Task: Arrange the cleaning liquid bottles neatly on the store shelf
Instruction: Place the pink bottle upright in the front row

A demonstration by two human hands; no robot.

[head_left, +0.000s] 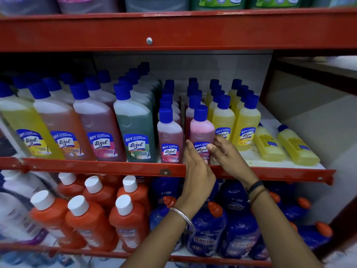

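Observation:
A small pink cleaning liquid bottle (201, 128) with a blue cap stands upright at the front of the middle shelf (96, 167). My left hand (197, 171) touches its lower left side and my right hand (226, 153) its lower right, fingers around the label. Another small pink bottle (170, 136) stands just to its left. Rows of small yellow bottles (246, 124) stand to its right. Two yellow bottles (268, 144) (297, 147) lie flat on the shelf's right end.
Large bottles in yellow, orange, pink and green (135, 130) fill the shelf's left half. The red upper shelf beam (173, 31) hangs above. Below are orange bottles with white caps (87, 223) and blue bottles with orange caps (206, 233).

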